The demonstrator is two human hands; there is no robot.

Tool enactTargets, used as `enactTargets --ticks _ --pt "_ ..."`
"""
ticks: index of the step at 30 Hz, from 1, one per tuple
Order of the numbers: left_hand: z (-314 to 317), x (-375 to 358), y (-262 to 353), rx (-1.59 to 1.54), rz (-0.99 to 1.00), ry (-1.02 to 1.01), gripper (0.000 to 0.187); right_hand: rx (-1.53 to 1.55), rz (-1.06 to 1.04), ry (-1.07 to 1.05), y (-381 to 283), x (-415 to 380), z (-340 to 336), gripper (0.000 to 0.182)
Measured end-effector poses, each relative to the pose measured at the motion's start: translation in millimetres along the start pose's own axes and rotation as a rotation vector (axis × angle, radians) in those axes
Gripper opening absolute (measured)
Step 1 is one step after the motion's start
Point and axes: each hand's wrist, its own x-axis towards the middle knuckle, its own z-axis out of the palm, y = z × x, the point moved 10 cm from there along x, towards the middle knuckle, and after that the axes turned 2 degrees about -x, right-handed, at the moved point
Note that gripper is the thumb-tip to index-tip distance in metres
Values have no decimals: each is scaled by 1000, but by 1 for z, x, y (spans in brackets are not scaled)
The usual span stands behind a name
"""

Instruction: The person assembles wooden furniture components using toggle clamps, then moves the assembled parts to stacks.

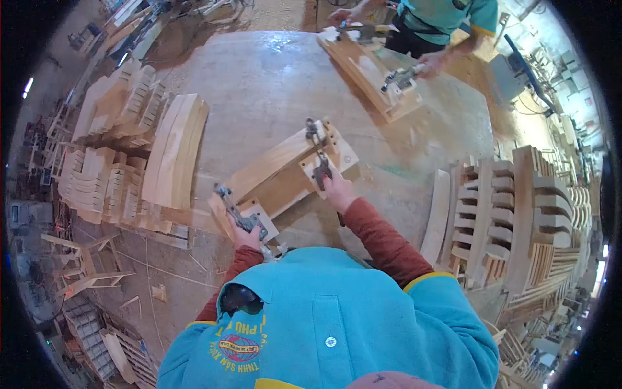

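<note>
"Which step is in hand?"

"Judged from the grip, clamping or unclamping. The left hand (247, 237) is closed around the left toggle clamp (238, 217), the right hand (339, 190) around the right toggle clamp (320, 167); the hands are apart."

"Next move?"

"Likely calls for firm, even handle work. Lock state: cannot tell."

"The workpiece?"

"A pale wooden board (269, 163), long, plain, lying diagonally along the far side of the wooden jig (282, 188) on the surface (259, 78). No split visible."

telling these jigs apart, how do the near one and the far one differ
The near jig lies by the camera wearer, the far jig across the table by a co-worker. In the picture, the near jig slants up rightward, the far jig down rightward. Both are wooden and carry metal clamps.
</note>
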Motion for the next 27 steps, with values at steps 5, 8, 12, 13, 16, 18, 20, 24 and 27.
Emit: enactTargets --ticks 5,8,12,13,16,18,20,24,27 --pt "78 -6 20 81 -118 -278 88 50 318 113 87 -79 -45 39" --pt "125 -4 62 113 85 -315 77 347 436 260 127 -115 -63 34" --pt "174 4 91 281 176 -365 71 832 553 331 135 -139 -72 30" --pt "182 7 98 322 144 -392 70 913 557 351 130 -144 -73 29" --pt "191 14 96 295 131 -433 66 950 606 330 123 -150 -70 29" --pt "189 13 91 279 118 -438 64 983 772 265 118 -158 -65 31" --pt "185 12 97 313 87 -436 61 1048 1041 156 90 -173 -76 32" --pt "185 12 96 391 109 -440 61 1443 1002 -167 53 -179 -100 33" --pt "183 12 106 155 235 -448 55 794 635 -160 -11 -193 -139 37"
